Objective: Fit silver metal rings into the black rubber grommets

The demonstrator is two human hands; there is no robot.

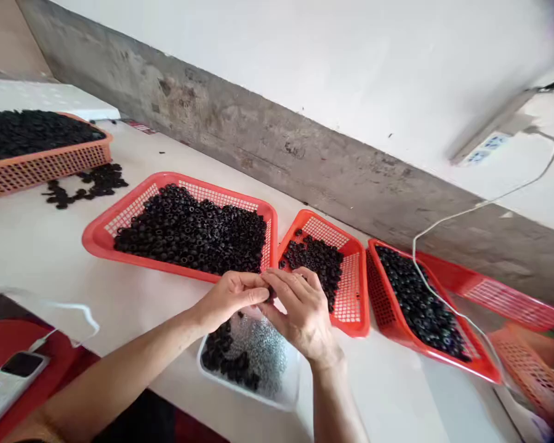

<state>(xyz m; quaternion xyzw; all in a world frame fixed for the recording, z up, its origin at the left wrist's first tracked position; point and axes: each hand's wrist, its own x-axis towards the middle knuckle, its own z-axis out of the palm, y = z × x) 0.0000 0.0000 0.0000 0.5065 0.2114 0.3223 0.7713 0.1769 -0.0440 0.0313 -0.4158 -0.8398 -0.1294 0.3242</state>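
My left hand [233, 298] and my right hand [302, 314] meet over the white table, fingertips pinched together. Between them shows a small black part [271, 295], mostly covered by the fingers, so its exact shape is hidden. Below the hands stands a clear plastic tub [284, 394] with black pieces [226, 354] on its left side and many small silvery pieces [263, 347] on its right. Just behind the hands are a large red basket [96, 237] of black rings [194, 231] and a smaller red basket [357, 289] of black parts [318, 261].
Another red basket [482, 369] of shiny black rings stands to the right, crossed by a white cable [461, 212] from a power strip [489, 144]. An orange basket [50, 167] heaped with black pieces sits far left, near loose black pieces [90, 184]. A power bank [13, 384] lies lower left.
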